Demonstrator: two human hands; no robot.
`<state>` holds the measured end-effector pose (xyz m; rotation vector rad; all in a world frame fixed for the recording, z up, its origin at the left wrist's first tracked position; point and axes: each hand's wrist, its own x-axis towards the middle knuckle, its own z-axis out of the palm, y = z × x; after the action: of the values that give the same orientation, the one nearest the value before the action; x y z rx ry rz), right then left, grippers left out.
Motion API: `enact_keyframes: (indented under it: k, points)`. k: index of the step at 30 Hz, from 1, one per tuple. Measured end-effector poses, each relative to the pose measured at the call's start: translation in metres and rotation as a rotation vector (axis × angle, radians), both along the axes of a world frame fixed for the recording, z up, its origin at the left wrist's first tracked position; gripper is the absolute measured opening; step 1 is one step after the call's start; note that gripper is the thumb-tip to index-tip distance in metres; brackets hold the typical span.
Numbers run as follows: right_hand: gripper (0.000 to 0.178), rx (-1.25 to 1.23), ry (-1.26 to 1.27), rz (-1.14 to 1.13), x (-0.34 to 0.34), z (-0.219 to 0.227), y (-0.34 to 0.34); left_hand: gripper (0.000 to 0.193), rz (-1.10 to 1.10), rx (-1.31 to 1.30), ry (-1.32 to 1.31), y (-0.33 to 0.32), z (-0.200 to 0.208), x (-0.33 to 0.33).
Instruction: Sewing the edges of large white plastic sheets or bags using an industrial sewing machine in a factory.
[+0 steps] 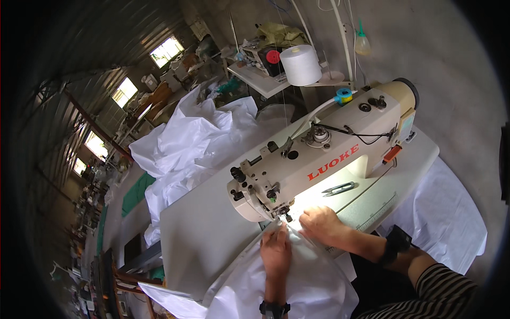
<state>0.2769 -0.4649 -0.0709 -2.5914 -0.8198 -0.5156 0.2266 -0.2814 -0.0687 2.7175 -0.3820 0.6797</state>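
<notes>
A beige sewing machine (340,141) stands on its table, a bright lamp lighting the spot around the needle. Sheer white cloth (313,282) runs from under the presser foot (285,213) down toward my lap. Just in front of the foot, my left hand (276,252) pinches the cloth, its fingertips close to the needle. My right hand (322,223) is right of the foot, fingers curled down at the cloth's edge; its fingertips are partly hidden. Behind that hand, a pair of thread snips (339,189) lies on the machine bed, touched by neither hand.
A large white cloth heap (199,133) lies beyond the table's left edge. More white cloth (441,212) hangs at the right. A white thread cone (300,65) stands behind the machine, and an oil bottle (362,42) hangs by the wall. The bare tabletop (196,228) extends left.
</notes>
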Motion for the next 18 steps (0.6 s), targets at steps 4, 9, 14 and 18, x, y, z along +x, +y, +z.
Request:
enact_keyframes:
  k: [4, 9, 14, 18]
  points:
    - [0.024, 0.042, 0.232, 0.032, -0.010, 0.010, 0.007, 0.039, 0.004, 0.047, -0.034, -0.002, 0.003, -0.004]
    - [0.026, 0.293, 0.612, -0.036, -0.019, 0.030, -0.002, 0.033, 0.007, 0.062, -0.064, -0.002, 0.003, -0.005]
    - [0.034, 0.247, 0.514, 0.048, -0.047, 0.031, -0.001, 0.032, -0.003, 0.083, -0.070, 0.000, -0.002, -0.002]
    - [0.047, 0.072, 0.444, 0.079, -0.054, 0.022, 0.013, 0.032, 0.048, 0.031, -0.034, -0.001, -0.001, -0.004]
